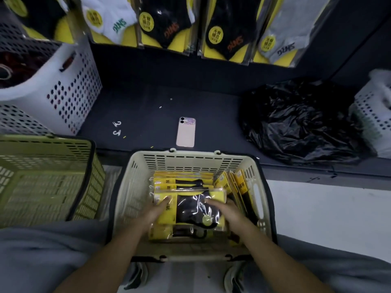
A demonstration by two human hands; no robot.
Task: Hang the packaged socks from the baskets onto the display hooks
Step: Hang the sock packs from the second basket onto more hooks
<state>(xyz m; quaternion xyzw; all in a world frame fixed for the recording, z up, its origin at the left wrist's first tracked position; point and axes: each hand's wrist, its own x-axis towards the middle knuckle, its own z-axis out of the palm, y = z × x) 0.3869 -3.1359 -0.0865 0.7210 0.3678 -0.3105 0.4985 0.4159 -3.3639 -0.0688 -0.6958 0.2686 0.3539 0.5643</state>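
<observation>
Though inside basket (196, 155) rim, hands (157, 210) (228, 210) apart.

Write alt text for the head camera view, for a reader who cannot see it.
A person's left hand and right hand reach into a cream plastic basket and touch the top clear packet of black socks on yellow card. Beyond lie a pink phone and a crumpled black plastic bag on a dark ledge, under hanging sock packets.

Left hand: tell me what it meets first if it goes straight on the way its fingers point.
The left hand rests on the top sock pack; going on, it would likely meet the packs stacked behind, before the cream basket's far wall. Depth is unclear.
</observation>
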